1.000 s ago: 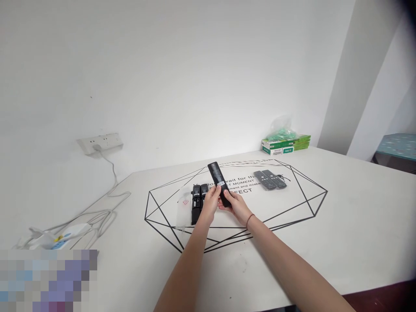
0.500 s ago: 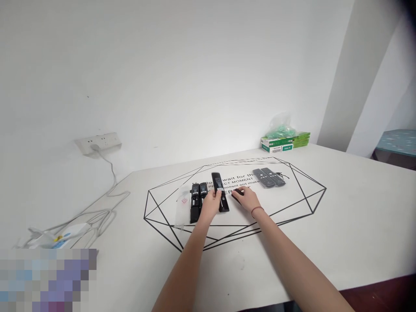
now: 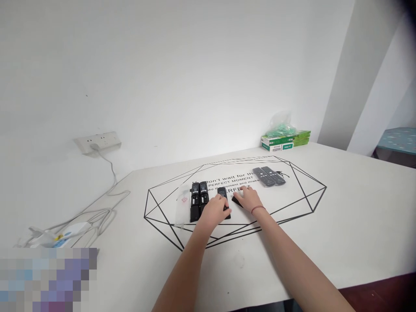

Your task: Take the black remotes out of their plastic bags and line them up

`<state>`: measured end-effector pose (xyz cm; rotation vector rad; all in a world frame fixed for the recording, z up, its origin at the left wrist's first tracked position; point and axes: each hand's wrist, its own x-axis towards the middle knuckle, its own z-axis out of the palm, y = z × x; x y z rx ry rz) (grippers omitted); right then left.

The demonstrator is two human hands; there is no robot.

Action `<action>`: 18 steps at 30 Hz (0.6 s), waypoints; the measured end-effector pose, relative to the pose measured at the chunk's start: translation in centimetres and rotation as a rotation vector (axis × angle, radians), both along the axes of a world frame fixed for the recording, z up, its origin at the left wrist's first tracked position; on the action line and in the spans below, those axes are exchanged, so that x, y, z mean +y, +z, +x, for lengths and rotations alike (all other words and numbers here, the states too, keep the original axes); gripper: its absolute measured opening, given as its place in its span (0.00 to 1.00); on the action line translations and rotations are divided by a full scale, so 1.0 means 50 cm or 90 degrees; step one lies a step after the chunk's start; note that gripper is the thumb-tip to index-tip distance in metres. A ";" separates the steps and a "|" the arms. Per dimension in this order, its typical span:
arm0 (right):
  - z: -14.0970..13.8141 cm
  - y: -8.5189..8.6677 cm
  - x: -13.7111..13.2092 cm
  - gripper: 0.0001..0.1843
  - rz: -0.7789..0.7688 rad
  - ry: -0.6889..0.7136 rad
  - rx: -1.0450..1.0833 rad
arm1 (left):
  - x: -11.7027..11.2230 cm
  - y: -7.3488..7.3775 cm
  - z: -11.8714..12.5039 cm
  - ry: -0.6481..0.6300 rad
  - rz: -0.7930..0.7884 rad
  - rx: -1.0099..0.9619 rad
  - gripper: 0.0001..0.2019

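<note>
Left hand point(image 3: 215, 211): palm down over the near end of the remote point(image 3: 222, 193). The fingers are bent over it, but I cannot tell from here whether they grip it or only rest on it.
Right hand point(image 3: 249, 199): fingers loosely spread, tips down on a small black piece point(image 3: 236, 202). I see no closed grip.
Remote: flat on the bench point(image 3: 325, 225), inside the printed line figure. Its long axis runs away from me toward the wall, with the far end bare and the near end hidden under the left hand.
Black piece: just right of the remote. I can't make out whether the two touch.
Nearer hand: left for the remote, right for the black piece. The hands are near each other but apart.
Neighbours: a pair of remotes point(image 3: 199, 200) lies side by side just left of the remote, with a clear bag point(image 3: 182, 207) just beyond them. A second pair point(image 3: 269, 177) lies well apart, to the right and farther back.
</note>
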<state>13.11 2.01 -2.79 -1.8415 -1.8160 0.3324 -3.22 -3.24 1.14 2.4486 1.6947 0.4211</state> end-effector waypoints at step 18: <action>-0.021 0.042 -0.045 0.19 -0.081 0.274 -0.065 | 0.053 -0.031 -0.037 0.133 0.071 0.121 0.09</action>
